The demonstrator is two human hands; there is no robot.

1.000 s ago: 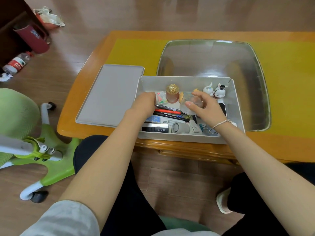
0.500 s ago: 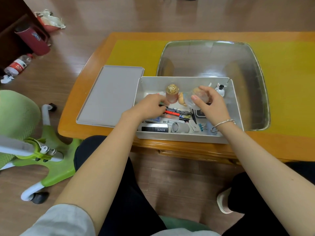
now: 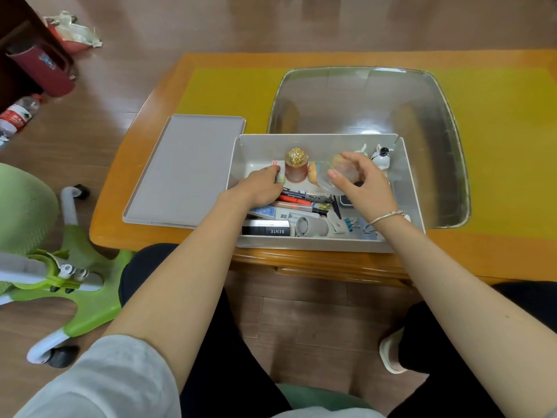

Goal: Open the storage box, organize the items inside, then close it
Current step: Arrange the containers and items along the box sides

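currently the grey plastic storage box [image 3: 410, 188] sits open at the near edge of the glossy wooden table [image 3: 144, 188], its flat lid [image 3: 184, 170] just beside it on the left. inside: pens, a gold-capped jar [image 3: 296, 167], small figurines. the left hand [image 3: 262, 185] grips a small card [image 3: 279, 173]; the right hand [image 3: 361, 182] clasps a clear round cup [image 3: 334, 176]. wood floor below.

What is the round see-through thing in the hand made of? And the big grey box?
The see-through bowl in the right hand looks like clear plastic or glass; fingers show through it. The box looks like matte grey plastic, with thin, smooth walls.
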